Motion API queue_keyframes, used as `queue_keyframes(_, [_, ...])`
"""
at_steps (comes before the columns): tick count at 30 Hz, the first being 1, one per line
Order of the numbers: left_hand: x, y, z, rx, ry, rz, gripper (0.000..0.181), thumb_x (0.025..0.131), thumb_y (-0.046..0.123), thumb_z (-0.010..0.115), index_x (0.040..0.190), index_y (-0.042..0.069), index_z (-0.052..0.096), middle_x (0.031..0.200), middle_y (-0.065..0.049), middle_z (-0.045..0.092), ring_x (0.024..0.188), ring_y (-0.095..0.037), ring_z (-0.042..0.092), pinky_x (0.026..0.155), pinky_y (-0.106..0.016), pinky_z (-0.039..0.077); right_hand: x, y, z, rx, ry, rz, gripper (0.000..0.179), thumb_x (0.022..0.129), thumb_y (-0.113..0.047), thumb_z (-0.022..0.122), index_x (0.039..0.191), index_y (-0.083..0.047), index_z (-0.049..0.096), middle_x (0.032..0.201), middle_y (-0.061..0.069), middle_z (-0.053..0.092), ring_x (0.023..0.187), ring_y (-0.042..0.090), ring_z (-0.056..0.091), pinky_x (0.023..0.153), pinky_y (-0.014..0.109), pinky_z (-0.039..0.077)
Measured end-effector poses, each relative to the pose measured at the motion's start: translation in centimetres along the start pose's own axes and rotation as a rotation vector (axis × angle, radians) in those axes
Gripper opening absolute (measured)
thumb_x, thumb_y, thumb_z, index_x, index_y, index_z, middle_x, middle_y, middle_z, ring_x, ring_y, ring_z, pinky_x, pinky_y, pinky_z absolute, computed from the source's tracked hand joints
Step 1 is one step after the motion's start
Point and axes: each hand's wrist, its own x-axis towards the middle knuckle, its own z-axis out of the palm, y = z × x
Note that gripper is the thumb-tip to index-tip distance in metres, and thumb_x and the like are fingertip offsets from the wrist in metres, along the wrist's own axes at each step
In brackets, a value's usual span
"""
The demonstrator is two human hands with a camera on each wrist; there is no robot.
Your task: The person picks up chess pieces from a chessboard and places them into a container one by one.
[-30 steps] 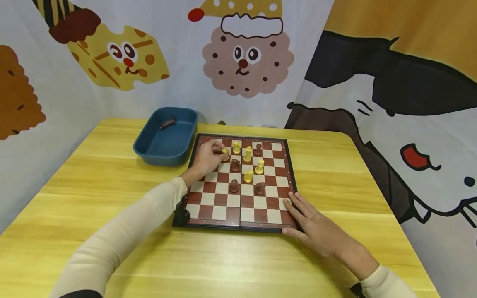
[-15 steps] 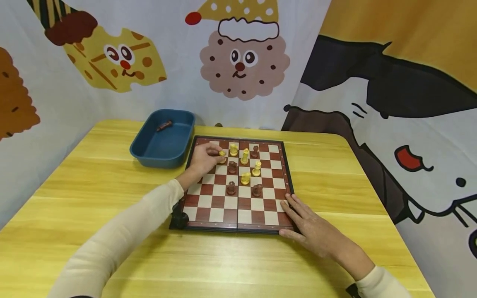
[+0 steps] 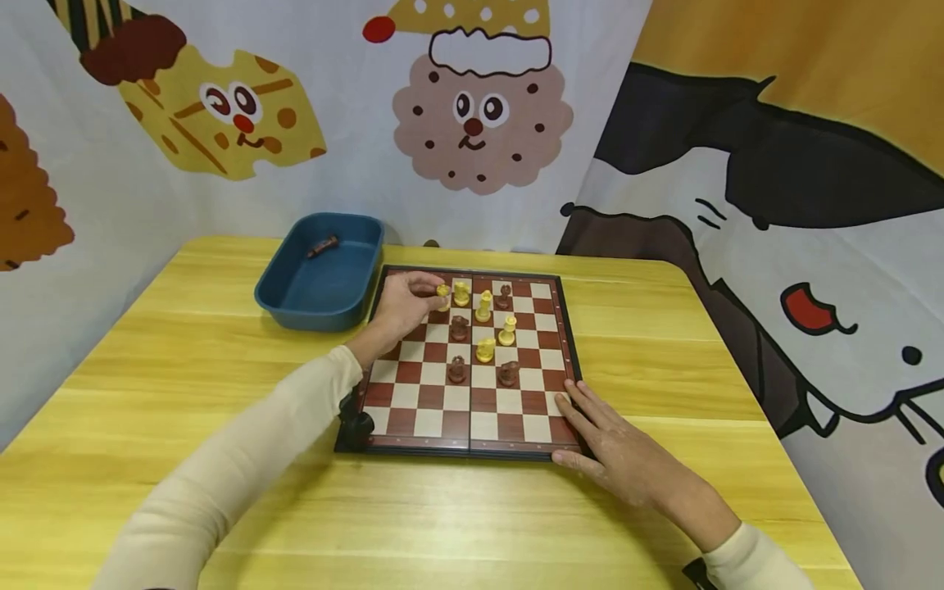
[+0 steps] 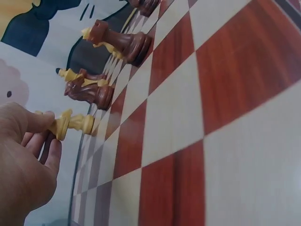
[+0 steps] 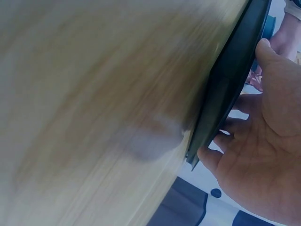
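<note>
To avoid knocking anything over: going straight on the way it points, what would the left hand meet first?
Likely the squat yellow plastic-looking chess piece just beyond the yellow one the left hand pinches; depth is unclear.

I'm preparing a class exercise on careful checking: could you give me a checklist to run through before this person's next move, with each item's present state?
1. Grip by the left hand on a yellow piece: ok, pinched between thumb and fingers.
2. Contact of the right hand with the chessboard: ok, at its right edge, near the front corner.
3. Board unfolded flat: ok.
4. All other pieces on the board upright: ok.
5. Pinched piece's base resting on a square: cannot tell.
6. Blue bin empty: not ok, one brown piece lies inside.
</note>
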Motion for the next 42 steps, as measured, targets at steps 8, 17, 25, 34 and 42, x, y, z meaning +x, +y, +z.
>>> queue_keyframes(8, [0.1,0.7,-1.4,-0.029,0.017,0.05,0.023,0.088,0.001,0.08,0.11,0.001,0.075,0.105,-0.013,0.072,0.095,-0.022,0.067,0.08,-0.042,0.058,-0.2,-0.2,0.0,0.004,0.023,-0.004,0.083,0.101,-0.063,0.047,0.161,-0.008,0.029,0.168,0.013,0.015,0.152,0.037,0.014,0.113,0.06,0.03])
queue_keyframes(17, [0.1,0.0,-3.8,-0.012,0.04,0.109,0.025,0.091,0.0,0.076,0.115,-0.002,0.073,0.107,-0.016,0.072,0.095,-0.021,0.069,0.075,-0.029,0.058,-0.1,-0.3,0.1,-0.032,-0.006,0.002,0.081,0.104,-0.064,0.04,0.163,-0.011,0.024,0.169,0.011,0.011,0.153,0.032,0.008,0.115,0.058,0.028])
queue_keyframes(25, [0.1,0.3,-7.4,0.091,0.07,0.179,0.026,0.091,0.0,0.077,0.116,-0.005,0.072,0.106,-0.018,0.073,0.095,-0.025,0.07,0.075,-0.024,0.058,0.0,-0.4,0.0,-0.028,-0.029,0.018,0.083,0.103,-0.067,0.038,0.163,-0.013,0.023,0.169,0.01,0.009,0.153,0.032,0.008,0.115,0.059,0.027])
queue_keyframes(34, [0.1,0.2,-12.0,0.144,0.175,0.184,0.024,0.093,0.005,0.076,0.116,-0.002,0.073,0.109,-0.018,0.072,0.093,-0.013,0.069,0.078,-0.02,0.056,0.0,-0.3,-0.1,-0.004,-0.041,0.027,0.084,0.102,-0.068,0.038,0.163,-0.013,0.024,0.169,0.01,0.008,0.154,0.032,0.007,0.115,0.06,0.028])
queue_keyframes(42, [-0.2,0.0,-13.8,0.054,0.315,0.118,0.029,0.095,0.01,0.075,0.12,-0.002,0.068,0.108,-0.007,0.069,0.097,-0.011,0.064,0.083,-0.02,0.054,0.0,-0.3,-0.3,-0.012,-0.038,0.02,0.084,0.102,-0.067,0.04,0.163,-0.011,0.026,0.169,0.012,0.01,0.153,0.033,0.009,0.115,0.059,0.028])
